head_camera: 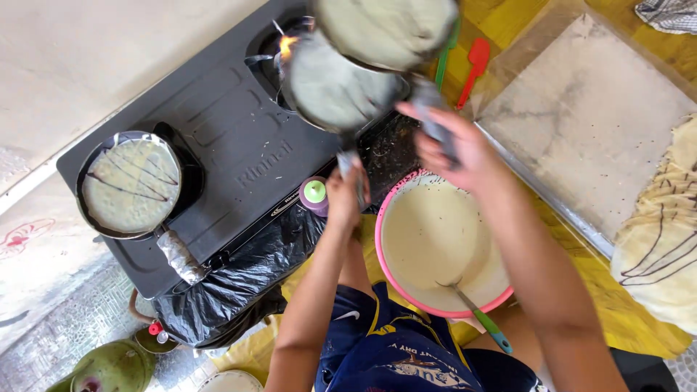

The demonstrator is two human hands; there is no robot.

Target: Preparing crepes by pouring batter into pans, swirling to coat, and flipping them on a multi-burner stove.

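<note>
My left hand (pixel 345 192) grips the handle of a small pan (pixel 335 88) holding a pale crepe over the lit right burner of a black gas stove (pixel 232 156). My right hand (pixel 450 149) grips the wrapped handle of a second pan (pixel 385 29) with pale batter, raised higher and tilted above the first one. A third pan (pixel 131 185) with a crepe streaked in dark lines sits on the left burner. Below my hands stands a pink-rimmed bowl of batter (pixel 435 243) with a green-handled ladle (pixel 479 319) in it.
A small purple bottle with a green cap (pixel 314 194) stands at the stove's front edge. A metal tray (pixel 588 123) lies at right, with stacked streaked crepes (pixel 661 239) beside it. Red and green spatulas (pixel 472 65) lie behind. A green gas cylinder (pixel 109 366) sits bottom left.
</note>
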